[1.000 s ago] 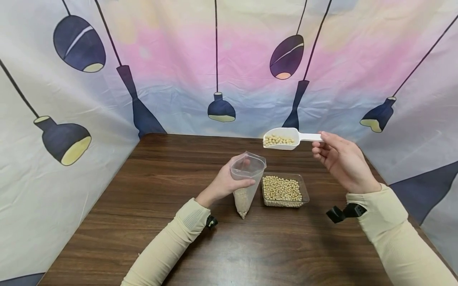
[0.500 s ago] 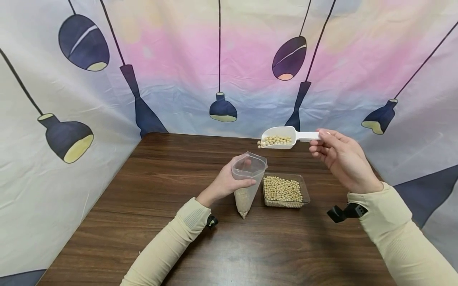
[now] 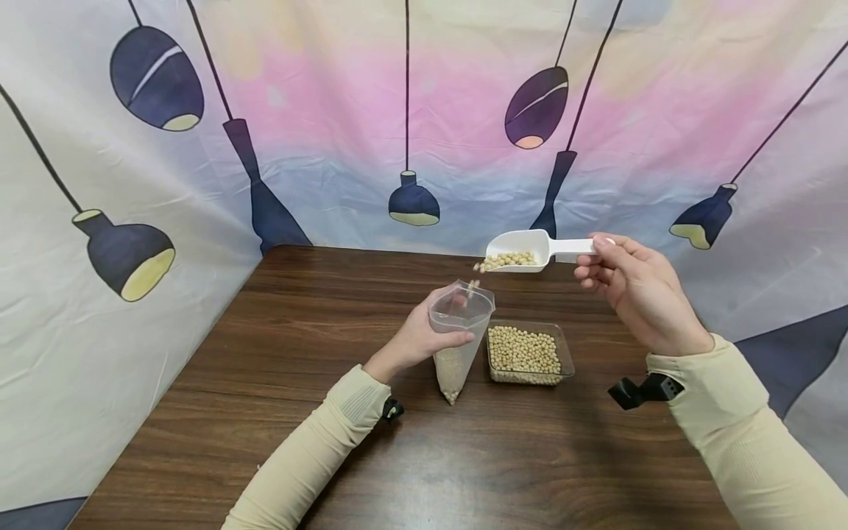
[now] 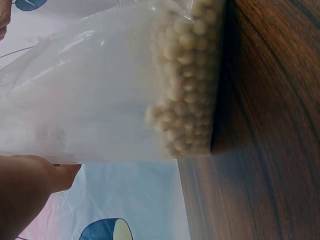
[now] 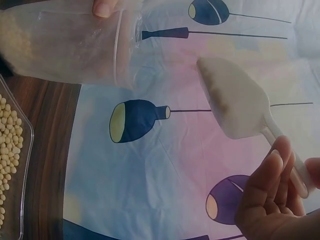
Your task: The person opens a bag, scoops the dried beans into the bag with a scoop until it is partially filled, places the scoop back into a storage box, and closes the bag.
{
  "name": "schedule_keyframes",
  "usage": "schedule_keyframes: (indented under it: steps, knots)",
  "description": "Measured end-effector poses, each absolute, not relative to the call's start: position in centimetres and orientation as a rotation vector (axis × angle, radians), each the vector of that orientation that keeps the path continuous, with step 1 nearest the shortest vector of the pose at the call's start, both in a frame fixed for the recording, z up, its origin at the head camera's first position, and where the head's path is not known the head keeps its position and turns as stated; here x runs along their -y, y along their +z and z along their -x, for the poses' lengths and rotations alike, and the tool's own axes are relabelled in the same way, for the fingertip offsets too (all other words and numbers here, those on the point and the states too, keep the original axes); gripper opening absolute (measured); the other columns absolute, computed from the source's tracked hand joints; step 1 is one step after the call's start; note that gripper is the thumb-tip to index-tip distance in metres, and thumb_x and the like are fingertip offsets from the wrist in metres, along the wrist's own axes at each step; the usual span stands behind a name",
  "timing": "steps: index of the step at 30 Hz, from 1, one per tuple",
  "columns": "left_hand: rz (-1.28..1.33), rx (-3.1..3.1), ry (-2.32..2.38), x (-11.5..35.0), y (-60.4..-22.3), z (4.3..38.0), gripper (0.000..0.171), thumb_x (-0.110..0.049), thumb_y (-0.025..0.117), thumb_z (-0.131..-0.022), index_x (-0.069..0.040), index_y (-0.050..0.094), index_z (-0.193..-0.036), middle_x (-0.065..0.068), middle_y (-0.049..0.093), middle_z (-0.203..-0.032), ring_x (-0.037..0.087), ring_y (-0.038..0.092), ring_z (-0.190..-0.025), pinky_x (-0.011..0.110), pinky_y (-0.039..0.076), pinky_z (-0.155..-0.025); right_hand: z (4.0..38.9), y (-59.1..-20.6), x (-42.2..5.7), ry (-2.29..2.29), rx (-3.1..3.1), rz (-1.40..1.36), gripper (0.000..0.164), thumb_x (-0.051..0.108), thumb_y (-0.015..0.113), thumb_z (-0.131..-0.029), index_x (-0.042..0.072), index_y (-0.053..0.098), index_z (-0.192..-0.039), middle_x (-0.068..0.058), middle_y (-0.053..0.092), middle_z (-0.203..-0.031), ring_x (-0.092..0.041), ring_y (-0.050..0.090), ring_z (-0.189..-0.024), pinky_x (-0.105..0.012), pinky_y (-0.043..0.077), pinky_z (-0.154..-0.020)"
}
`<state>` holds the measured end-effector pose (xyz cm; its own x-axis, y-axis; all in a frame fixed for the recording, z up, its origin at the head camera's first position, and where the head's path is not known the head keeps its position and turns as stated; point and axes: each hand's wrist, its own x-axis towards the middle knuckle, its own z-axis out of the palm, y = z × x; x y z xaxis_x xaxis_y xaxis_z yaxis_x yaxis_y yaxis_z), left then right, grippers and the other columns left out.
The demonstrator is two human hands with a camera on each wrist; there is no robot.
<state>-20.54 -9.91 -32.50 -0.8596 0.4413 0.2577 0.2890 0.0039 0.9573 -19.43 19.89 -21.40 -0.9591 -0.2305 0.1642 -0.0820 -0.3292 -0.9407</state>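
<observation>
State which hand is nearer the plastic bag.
Left. The left hand grips the plastic bag near its mouth; the right hand is apart from it, higher and rightward, holding the white scoop.

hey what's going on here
A person is pouring soybeans, or very similar pale beans, into a clear plastic bag. The right hand holds a white scoop by its handle above the bag's open mouth, with some beans in the scoop and a few falling. The left hand grips the bag near its top, and beans fill its lower part. A clear container of the same beans sits beside it on the wooden table.
</observation>
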Motion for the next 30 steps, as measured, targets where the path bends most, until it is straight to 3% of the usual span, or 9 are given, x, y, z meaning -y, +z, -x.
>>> schedule_keyframes:
  steps: [9,30]
  knots:
    - [-0.781,-2.171,1.970,9.8,-32.6,20.6,0.079,0.005,0.072,-0.081,0.003,0.030,-0.149,0.027,0.048,-0.135,0.040,0.051,-0.122,0.039,0.046,-0.097,19.2,-21.2,-19.9,-2.444,-1.822,0.411,0.030,0.020,0.058,-0.098,0.000,0.049,-0.119,-0.008,0.066,-0.092,-0.016,0.064,-0.080,-0.024,0.052,-0.070]
    - [-0.783,-2.198,1.978,9.7,-32.9,20.8,0.080,0.003,0.074,-0.080,0.003,0.031,-0.148,0.028,0.049,-0.133,0.038,0.053,-0.119,0.036,0.047,-0.096,18.4,-20.2,-19.6,-2.480,-1.986,0.479,0.025,0.016,0.062,-0.096,-0.001,0.058,-0.114,-0.010,0.068,-0.088,-0.017,0.067,-0.077,-0.025,0.054,-0.069]
